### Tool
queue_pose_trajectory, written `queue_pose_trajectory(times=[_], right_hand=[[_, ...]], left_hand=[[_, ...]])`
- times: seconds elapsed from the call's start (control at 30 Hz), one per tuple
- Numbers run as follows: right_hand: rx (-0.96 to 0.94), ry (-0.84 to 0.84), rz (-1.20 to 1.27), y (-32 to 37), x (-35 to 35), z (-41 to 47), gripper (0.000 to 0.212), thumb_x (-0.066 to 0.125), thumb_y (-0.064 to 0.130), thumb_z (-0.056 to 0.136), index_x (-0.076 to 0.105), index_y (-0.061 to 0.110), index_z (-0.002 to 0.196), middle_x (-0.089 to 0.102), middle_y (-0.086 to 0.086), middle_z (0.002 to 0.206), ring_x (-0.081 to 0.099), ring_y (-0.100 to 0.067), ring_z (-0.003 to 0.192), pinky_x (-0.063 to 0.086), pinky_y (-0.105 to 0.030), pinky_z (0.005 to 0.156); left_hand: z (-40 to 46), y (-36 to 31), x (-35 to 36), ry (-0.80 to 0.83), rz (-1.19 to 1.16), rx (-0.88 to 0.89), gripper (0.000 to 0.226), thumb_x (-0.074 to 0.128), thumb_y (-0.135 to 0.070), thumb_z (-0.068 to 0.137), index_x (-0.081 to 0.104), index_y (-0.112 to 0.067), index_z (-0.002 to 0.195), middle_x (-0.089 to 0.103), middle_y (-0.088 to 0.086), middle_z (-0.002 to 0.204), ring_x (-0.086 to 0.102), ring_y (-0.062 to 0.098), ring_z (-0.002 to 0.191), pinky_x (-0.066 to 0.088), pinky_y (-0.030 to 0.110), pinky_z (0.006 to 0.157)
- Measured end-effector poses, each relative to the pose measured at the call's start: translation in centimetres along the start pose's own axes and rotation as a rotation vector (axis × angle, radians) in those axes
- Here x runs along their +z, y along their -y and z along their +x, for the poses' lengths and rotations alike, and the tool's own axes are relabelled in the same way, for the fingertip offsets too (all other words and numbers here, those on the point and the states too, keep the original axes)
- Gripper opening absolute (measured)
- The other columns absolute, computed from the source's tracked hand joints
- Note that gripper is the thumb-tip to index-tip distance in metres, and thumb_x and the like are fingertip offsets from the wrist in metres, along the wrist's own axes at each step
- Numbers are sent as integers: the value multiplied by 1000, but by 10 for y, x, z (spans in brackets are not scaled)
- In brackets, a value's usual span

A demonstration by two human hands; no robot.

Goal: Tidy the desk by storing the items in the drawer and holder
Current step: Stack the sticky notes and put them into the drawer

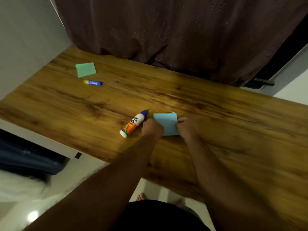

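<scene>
A pale blue square stack of paper notes (166,123) lies flat on the wooden desk (233,130), pinched between the left hand (152,128) and right hand (187,127) at its side edges. Bare desk stretches beyond the right hand; a white glue bottle (133,124) lies just beside the left hand.

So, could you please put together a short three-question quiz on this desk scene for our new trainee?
1. True or false: the glue bottle stands upright on the desk.
2. Which item lies nearest the green note pad? A) glue stick B) glue bottle C) blue note pad
3. What do the left hand and right hand grip together?

Key: 1. False, it lies on its side. 2. A. 3. The blue note pad, one hand at each side.
</scene>
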State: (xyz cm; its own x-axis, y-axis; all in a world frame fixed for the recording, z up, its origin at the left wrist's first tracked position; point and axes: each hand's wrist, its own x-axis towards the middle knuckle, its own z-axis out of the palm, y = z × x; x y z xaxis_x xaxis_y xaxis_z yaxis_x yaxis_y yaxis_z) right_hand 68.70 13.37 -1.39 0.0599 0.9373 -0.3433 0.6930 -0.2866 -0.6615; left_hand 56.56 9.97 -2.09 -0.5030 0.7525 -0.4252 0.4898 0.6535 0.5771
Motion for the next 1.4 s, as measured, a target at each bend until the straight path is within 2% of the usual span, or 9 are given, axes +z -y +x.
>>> queue_pose_trajectory(times=[0.17,0.3,0.6,0.7,0.83,1.03,1.17,1.3,1.4], right_hand=[[32,26,72,-3,-4,2,31,61,13,89,65,13,119,63,-10,123,57,-22,102,51,-33,83],[74,119,136,1,-7,3,27,61,13,91,62,9,117,60,-13,121,53,-24,97,52,-40,88],[148,167,339,5,-16,7,32,64,18,90,61,6,119,60,-15,120,52,-25,94,52,-45,88],[146,172,438,7,-14,3,32,65,20,91,61,6,119,62,-14,118,53,-25,93,52,-45,87],[72,183,482,33,-10,-3,31,62,21,93,60,7,121,63,-10,109,58,-22,92,55,-43,84],[-165,172,386,86,14,-17,26,54,13,97,62,5,120,61,-5,107,57,-18,94,55,-44,90],[-222,138,393,123,48,-24,31,59,10,91,63,3,122,67,-8,115,64,-21,98,56,-42,86],[-219,180,455,162,99,-36,25,61,8,89,66,4,113,70,-12,105,67,-23,91,57,-46,84],[-178,234,448,194,138,-52,30,60,15,94,61,11,123,66,-6,115,64,-18,100,58,-39,84]], left_hand=[[0,4,-6,12,-21,30,32,50,-13,92,61,3,118,62,19,123,57,34,117,45,36,94],[-2,3,-7,9,-91,37,31,50,-10,90,63,3,115,64,21,118,59,36,112,49,39,93],[-14,-14,-12,-32,-421,18,40,62,-8,84,63,-14,124,68,12,115,64,30,104,53,42,91],[-14,-9,-16,-39,-547,17,35,63,-7,84,66,-15,118,71,13,110,67,29,98,55,45,88],[-17,-10,-45,-93,-649,21,30,59,-5,89,66,-11,118,69,8,106,63,23,88,56,42,85],[0,12,-93,-146,-726,-47,39,54,-13,95,55,-14,134,61,10,125,60,25,105,55,34,76],[17,39,-129,-216,-708,-14,34,51,-11,97,56,-11,131,60,7,122,57,23,100,51,32,87],[37,81,-175,-252,-635,17,30,53,-14,94,63,-11,122,65,9,120,62,24,105,52,39,94],[56,117,-215,-259,-607,-2,31,49,-14,97,61,-9,126,61,7,120,57,19,106,49,37,97]])
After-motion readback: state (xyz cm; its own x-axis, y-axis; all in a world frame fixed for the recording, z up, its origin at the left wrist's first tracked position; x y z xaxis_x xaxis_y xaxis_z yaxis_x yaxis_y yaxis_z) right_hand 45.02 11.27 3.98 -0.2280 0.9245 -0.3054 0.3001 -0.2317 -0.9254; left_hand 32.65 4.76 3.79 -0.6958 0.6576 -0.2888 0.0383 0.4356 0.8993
